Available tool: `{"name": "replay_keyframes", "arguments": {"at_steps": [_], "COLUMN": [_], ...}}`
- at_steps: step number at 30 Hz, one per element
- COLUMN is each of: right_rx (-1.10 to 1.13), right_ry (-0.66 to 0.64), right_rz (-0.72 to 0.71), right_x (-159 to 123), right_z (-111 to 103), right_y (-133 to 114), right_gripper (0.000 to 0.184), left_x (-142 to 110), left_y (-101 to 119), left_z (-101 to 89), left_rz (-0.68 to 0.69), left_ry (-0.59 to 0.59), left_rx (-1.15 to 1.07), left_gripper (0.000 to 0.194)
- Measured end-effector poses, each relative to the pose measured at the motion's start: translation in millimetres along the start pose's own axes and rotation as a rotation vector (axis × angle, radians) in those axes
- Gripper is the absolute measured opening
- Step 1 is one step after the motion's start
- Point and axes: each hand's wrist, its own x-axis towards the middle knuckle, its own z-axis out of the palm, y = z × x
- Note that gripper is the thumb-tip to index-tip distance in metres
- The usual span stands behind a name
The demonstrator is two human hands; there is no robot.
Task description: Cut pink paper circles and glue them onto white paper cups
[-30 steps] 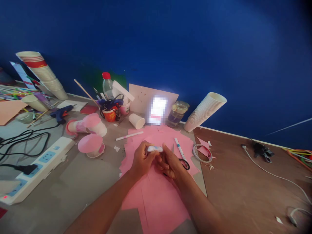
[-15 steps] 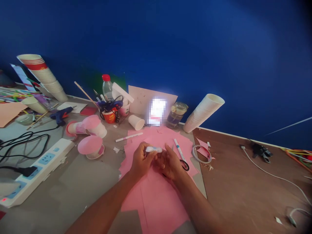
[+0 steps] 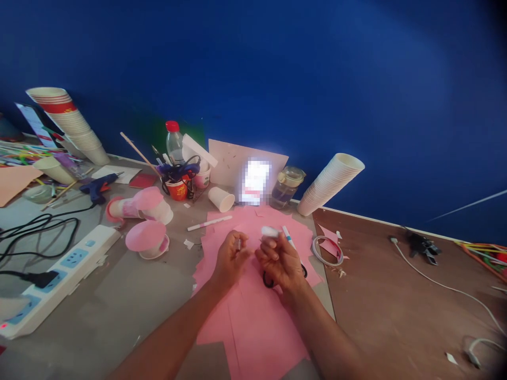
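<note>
**Hands:** two, both the person's own, raised over the sheet at centre. Left hand (image 3: 232, 258): fingers curled, thumb and fingertips pinching one slim pale sliver (image 3: 238, 244), too small to identify. Right hand (image 3: 280, 261): fingers bent, tips grasping one small white object (image 3: 270, 231), its shape hard to make out. Neither hand is a full fist. Both held items are in the air above the pink paper sheet (image 3: 253, 322), which has ragged edges.

**Nearby:** one pair of scissors (image 3: 269, 282) under the right hand at 4 o'clock, black loops partly showing, blades hidden. One marker (image 3: 289, 238) at 1 o'clock, lower end hidden by the right hand. One slim pen (image 3: 209, 223) at 11 o'clock.

**Further out:** two tall paper cup stacks (image 3: 330, 184) (image 3: 67, 124), at 2 and 10 o'clock. One loose white paper cup (image 3: 221, 199) on its side at 12 o'clock. Two pink-topped paper constructions (image 3: 147, 237) (image 3: 140, 206) at 9 to 10 o'clock. One power strip (image 3: 65, 277) at 9 o'clock. One glue gun (image 3: 97, 188) at 10 o'clock. One coil of cable (image 3: 327, 250) at 3 o'clock. One card (image 3: 229, 158) at 12 o'clock, its middle blurred out.
</note>
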Motion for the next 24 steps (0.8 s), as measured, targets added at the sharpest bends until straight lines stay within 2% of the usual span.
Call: {"name": "replay_keyframes", "arguments": {"at_steps": [3, 7, 14, 18, 24], "right_rx": [-0.036, -0.082, -0.133, -0.216, -0.267], "right_ry": [0.070, 0.065, 0.029, 0.019, -0.049], "right_rz": [-0.123, -0.150, -0.111, -0.042, -0.019], "right_x": [3.4, 4.3, 3.3, 1.1, -2.3], "right_z": [-2.1, -3.7, -6.9, -5.3, -0.5], "right_y": [-14.9, -19.6, -8.9, 4.0, 20.3], "right_gripper": [0.019, 0.014, 0.012, 0.010, 0.010], "left_x": [7.9, 13.0, 5.2, 1.1, 1.1], "left_y": [1.6, 4.2, 5.2, 5.8, 9.8], "left_z": [-7.3, -10.8, -3.9, 0.4, 4.8], "left_rz": [0.050, -0.018, -0.087, -0.126, -0.205], "left_ry": [0.060, 0.090, -0.056, -0.132, -0.136], "left_rx": [0.088, 0.063, 0.042, -0.030, -0.170], "left_gripper": [0.034, 0.033, 0.023, 0.030, 0.031]}}
